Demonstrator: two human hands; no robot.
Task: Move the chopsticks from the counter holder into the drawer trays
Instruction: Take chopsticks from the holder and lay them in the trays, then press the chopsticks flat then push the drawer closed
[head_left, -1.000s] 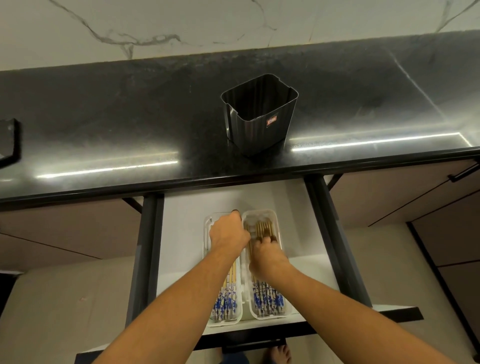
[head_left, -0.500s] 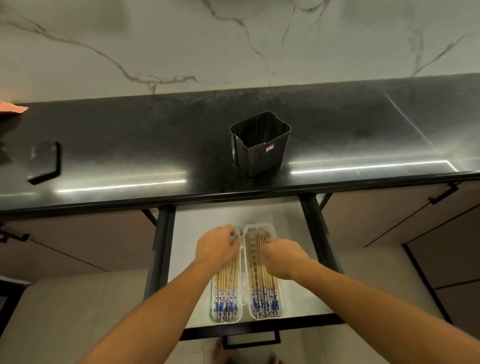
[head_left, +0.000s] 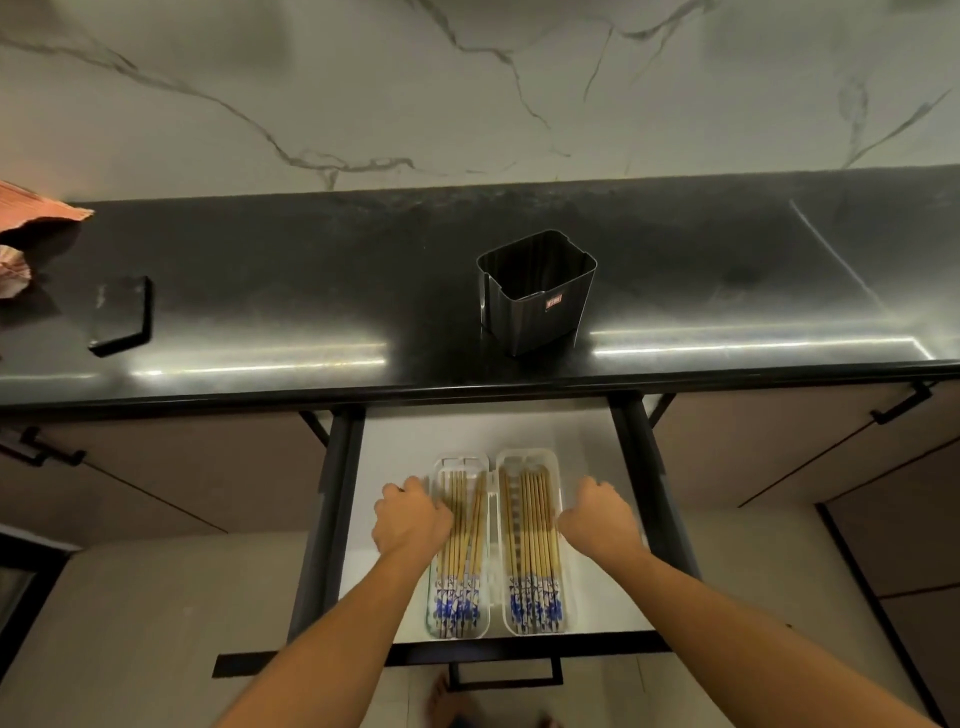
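the left hand (head_left: 410, 519) covers the outer rim of the left tray (head_left: 460, 545) and part of the chopsticks (head_left: 462, 525) in it; its fingers curl under, so what they touch is unseen. the right hand (head_left: 597, 514) hides the right tray (head_left: 530, 540) edge the same way. the drawer (head_left: 483, 431) back runs under the counter (head_left: 311, 291) lip. the red label (head_left: 554, 302) on the holder (head_left: 535, 291) is too small to read. a pink thing (head_left: 36, 213) is cut off at the left edge, possibly a fan

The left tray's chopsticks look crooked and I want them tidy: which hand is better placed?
The left hand: it rests at the left tray, over its crossed chopsticks. The right hand sits beyond the right tray.
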